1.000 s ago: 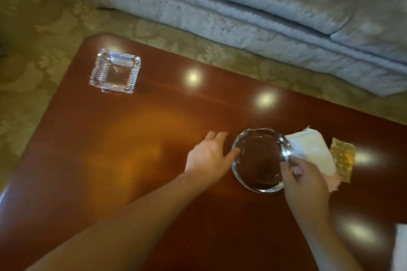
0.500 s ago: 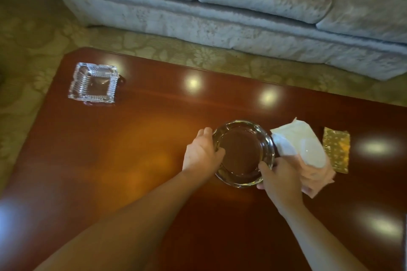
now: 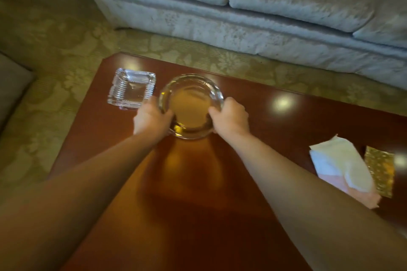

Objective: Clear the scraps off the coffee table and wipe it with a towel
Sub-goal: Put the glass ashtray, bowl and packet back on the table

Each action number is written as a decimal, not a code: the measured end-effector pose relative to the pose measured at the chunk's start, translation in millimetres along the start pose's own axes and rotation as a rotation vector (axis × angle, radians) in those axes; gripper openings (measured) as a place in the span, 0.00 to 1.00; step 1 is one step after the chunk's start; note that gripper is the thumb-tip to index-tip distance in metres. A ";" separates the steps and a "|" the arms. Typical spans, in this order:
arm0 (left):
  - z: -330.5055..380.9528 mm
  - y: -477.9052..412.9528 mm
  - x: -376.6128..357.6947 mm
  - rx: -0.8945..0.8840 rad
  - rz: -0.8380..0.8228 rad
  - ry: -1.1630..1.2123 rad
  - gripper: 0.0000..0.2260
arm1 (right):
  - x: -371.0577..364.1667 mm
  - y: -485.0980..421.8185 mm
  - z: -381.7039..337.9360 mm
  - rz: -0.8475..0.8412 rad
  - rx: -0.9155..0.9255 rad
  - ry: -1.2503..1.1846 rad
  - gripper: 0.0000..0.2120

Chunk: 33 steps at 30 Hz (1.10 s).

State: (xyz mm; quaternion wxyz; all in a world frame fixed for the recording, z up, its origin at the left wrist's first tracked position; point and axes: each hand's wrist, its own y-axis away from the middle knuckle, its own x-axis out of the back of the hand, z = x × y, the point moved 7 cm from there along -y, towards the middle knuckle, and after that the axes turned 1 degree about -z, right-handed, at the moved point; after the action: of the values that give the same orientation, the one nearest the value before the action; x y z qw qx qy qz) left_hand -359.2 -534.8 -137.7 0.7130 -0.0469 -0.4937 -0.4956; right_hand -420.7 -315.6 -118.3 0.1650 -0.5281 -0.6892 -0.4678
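Note:
A round clear glass dish sits near the far left corner of the glossy red-brown coffee table. My left hand grips its left rim and my right hand grips its right rim. A square cut-glass ashtray stands just left of the dish, almost touching it. At the right, white and pink paper scraps lie on the table beside a gold foil wrapper.
A pale grey sofa runs along the far side, with patterned green-gold carpet between it and the table. The table's far edge passes just behind the dish. A grey cushion edge shows at the left.
Both hands have carried the round dish from beside the paper scraps to the far left, next to the square ashtray. The scraps and wrapper stayed where they were.

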 end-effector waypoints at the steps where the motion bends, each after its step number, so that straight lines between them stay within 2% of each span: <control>1: -1.6 -4.5 1.7 0.012 0.007 -0.010 0.13 | 0.1 -1.7 -5.8 0.002 0.001 0.019 0.16; 6: -0.5 -6.1 2.7 -0.020 0.071 -0.046 0.13 | -3.5 -8.9 -3.6 0.006 0.010 0.028 0.13; 10: 5.8 3.2 1.5 -0.026 0.071 -0.067 0.22 | -3.6 -8.0 5.6 0.017 -0.001 -0.046 0.19; 14: 12.2 32.6 3.6 0.048 0.061 -0.051 0.28 | 15.0 12.9 25.2 -0.069 0.012 -0.079 0.24; 16: 19.8 72.2 -4.1 0.038 0.117 -0.033 0.29 | 50.7 37.5 53.6 0.017 -0.001 -0.076 0.25; 18: 37.8 125.4 -22.8 -0.080 0.179 0.006 0.27 | 92.0 65.1 99.1 0.195 0.004 -0.011 0.21; 20: 57.9 169.8 -64.9 -0.223 0.075 0.019 0.22 | 131.1 90.8 148.9 0.332 -0.023 0.071 0.19; 22: 81.3 203.9 -117.5 -0.297 -0.148 0.029 0.21 | 162.3 103.1 201.2 0.369 -0.095 0.207 0.26; 24: 105.3 224.9 -157.2 -0.314 -0.280 0.068 0.21 | 177.3 100.0 251.8 0.262 -0.181 0.322 0.40; 26: 129.1 233.4 -187.3 -0.296 -0.343 0.143 0.21 | 175.9 98.7 287.5 0.076 -0.250 0.312 0.53; 28: 150.0 233.4 -209.2 -0.248 -0.398 0.216 0.22 | 165.6 99.0 301.2 -0.017 -0.250 0.349 0.59; 29: 157.3 230.0 -216.7 -0.220 -0.426 0.243 0.23 | 161.6 99.0 299.0 0.004 -0.230 0.384 0.59; 31: 167.2 225.3 -226.6 -0.142 -0.482 0.312 0.26 | 160.0 101.0 298.7 0.116 -0.216 0.352 0.51; 33: 166.5 220.7 -228.7 -0.006 -0.540 0.423 0.33 | 160.6 107.9 290.7 0.184 -0.177 0.197 0.44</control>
State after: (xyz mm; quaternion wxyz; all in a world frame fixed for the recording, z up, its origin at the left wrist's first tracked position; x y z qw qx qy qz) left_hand -307.3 -179.8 -131.4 0.6424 0.1872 -0.3279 -0.6670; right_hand -310.3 15.2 -99.3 0.2268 -0.5529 -0.5747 -0.5591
